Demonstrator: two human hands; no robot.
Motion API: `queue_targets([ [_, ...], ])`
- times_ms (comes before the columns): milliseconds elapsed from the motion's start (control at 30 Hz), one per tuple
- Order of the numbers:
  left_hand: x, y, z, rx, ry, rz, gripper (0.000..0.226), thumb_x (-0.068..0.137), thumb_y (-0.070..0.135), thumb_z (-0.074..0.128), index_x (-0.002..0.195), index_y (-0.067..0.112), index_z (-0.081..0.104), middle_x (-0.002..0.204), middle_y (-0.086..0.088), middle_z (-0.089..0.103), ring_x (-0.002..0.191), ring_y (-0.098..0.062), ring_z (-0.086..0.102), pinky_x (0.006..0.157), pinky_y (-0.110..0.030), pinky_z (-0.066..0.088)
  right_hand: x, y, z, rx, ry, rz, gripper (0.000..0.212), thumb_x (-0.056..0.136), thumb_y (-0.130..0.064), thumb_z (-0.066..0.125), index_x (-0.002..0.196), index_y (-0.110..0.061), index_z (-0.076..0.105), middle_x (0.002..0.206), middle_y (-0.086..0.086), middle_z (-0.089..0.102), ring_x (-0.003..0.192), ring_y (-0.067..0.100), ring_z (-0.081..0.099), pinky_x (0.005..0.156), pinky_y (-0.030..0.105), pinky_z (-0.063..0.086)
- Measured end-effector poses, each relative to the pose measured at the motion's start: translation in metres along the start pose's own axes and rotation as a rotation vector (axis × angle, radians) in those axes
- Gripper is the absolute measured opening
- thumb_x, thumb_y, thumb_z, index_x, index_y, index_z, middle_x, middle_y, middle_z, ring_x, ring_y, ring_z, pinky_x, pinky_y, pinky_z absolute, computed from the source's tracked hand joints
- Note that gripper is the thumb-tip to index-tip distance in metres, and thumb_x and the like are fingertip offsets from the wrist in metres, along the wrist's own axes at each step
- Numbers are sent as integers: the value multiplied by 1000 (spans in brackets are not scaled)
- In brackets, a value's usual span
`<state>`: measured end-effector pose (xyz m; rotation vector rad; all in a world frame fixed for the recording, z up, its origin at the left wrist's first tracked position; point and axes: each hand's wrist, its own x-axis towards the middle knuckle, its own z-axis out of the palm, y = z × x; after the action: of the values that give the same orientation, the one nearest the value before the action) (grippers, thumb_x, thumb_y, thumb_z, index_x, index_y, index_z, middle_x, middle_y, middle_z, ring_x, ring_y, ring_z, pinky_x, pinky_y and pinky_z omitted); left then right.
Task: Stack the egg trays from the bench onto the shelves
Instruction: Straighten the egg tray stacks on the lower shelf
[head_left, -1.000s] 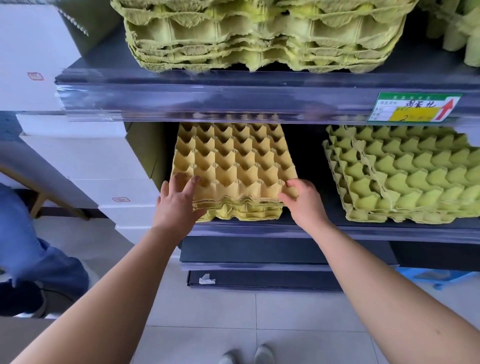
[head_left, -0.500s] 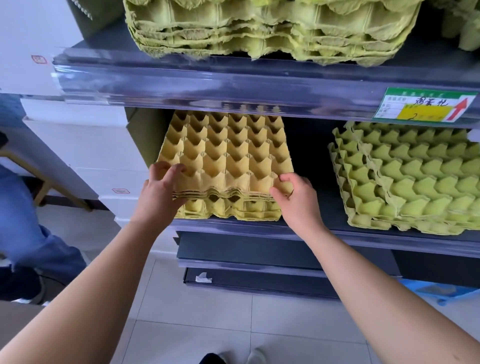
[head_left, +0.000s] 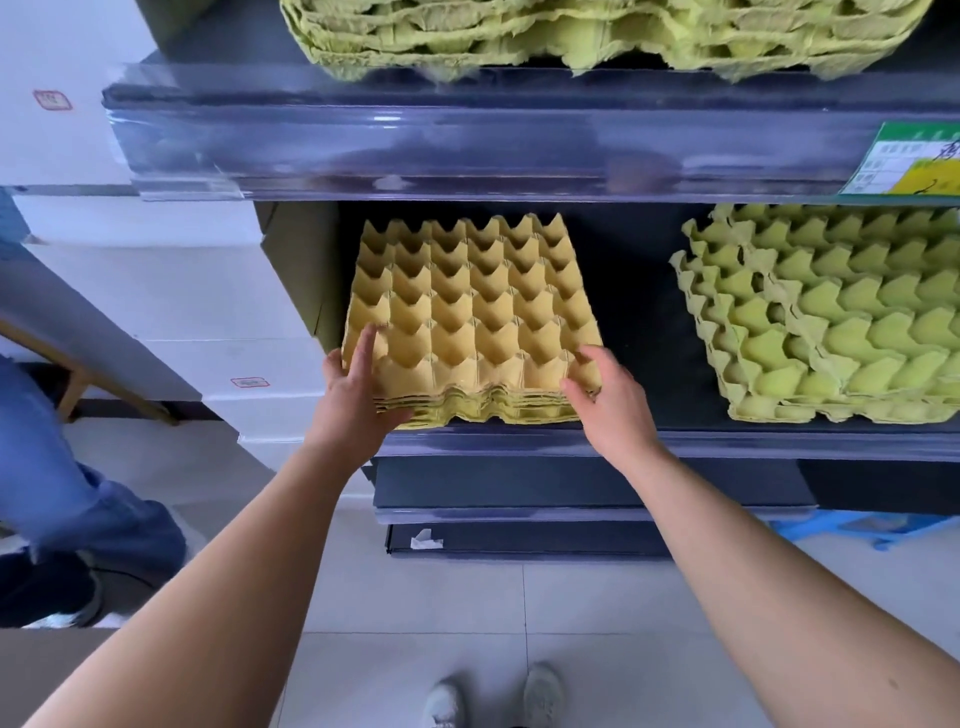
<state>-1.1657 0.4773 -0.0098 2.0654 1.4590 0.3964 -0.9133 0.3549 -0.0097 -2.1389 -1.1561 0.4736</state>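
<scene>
On one shelf (head_left: 636, 312), one yellow tray stack (head_left: 470, 301) — left hand (head_left: 353, 397), right hand (head_left: 610, 397) gripping corners, one green stack (head_left: 841, 332) beside

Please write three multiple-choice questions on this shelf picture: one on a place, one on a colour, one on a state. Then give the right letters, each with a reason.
1. Where is the yellow tray stack?
A) on the floor
B) on the middle shelf, left of the green tray stack
C) on a chair

2. What colour are the upper trays on the upper shelf?
A) white
B) blue
C) green

3. What do the left hand and right hand do?
A) both hold the yellow stack's front corners
B) both hang free
C) only one touches it

1 B: it sits there beside the green stack.
2 C: their pulp is yellow-green.
3 A: fingers lie over each front corner.
</scene>
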Motion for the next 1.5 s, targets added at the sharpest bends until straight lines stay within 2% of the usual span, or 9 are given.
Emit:
queue_targets([
  [167,6,3,2,-73,13,-15,117,74,11,81,153,32,-3,136,-16,31,108,-37,57,97,-44,44,4,1,-2,25,0,37,47,92,-29,59,135,-23,42,115,3,59,64,9,47,68,26,38],
  [300,11,6,5,-68,24,-13,122,73,17,82,153,25,-9,141,-16,29,115,-40,53,94,-44,44,2,2,-5,70,32,53,68,91,-31,60,147,-29,23,143,1,46,110,20,55,93,34,44],
  [367,11,7,7,-59,28,-24,125,71,22,83,152,22,-11,144,-15,28,117,-41,51,93,-47,45,0,6,-7,70,50,87,73,91,-33,60,150,-25,18,142,4,47,112,20,54,96,34,43],
  [567,13,5,14,-41,8,-8,118,70,26,84,151,21,-2,146,-12,27,115,-42,52,90,-52,47,-7,15,-6,29,73,116,73,91,-38,60,150,-18,22,147,5,41,126,25,47,104,40,41],
  [767,14,11,10,6,-44,-41,120,73,29,82,151,19,-9,144,-15,23,116,-42,51,94,-51,45,-10,7,-11,-45,76,98,70,91,-35,60,148,-13,26,144,10,43,127,25,45,101,35,38],
  [900,6,26,-2,258,-20,-18,124,69,45,81,151,11,-5,146,-18,22,130,-41,35,105,-50,35,-17,-4,-31,-220,110,18,60,90,-35,61,139,-9,41,133,9,52,120,25,51,94,34,44],
  [1067,-16,82,-7,513,86,178,94,82,59,60,149,11,17,151,-15,23,137,-35,26,112,-44,25,-39,1,-78,-384,119,-98,48,94,-28,55,137,-9,47,142,6,48,125,23,49,98,35,44],
  [1233,-37,168,18,477,40,363,68,91,49,51,145,13,30,143,-9,41,129,-31,38,105,-42,32,-60,35,-145,-476,173,-105,43,94,-27,56,133,-10,52,137,4,54,120,22,54,89,32,46],
  [1500,-62,311,122,398,-53,537,59,92,43,54,140,13,38,137,-7,46,123,-29,44,100,-38,37,-46,131,-269,-535,247,-57,46,91,-27,60,133,-9,53,138,7,53,123,25,52,90,33,46],
])
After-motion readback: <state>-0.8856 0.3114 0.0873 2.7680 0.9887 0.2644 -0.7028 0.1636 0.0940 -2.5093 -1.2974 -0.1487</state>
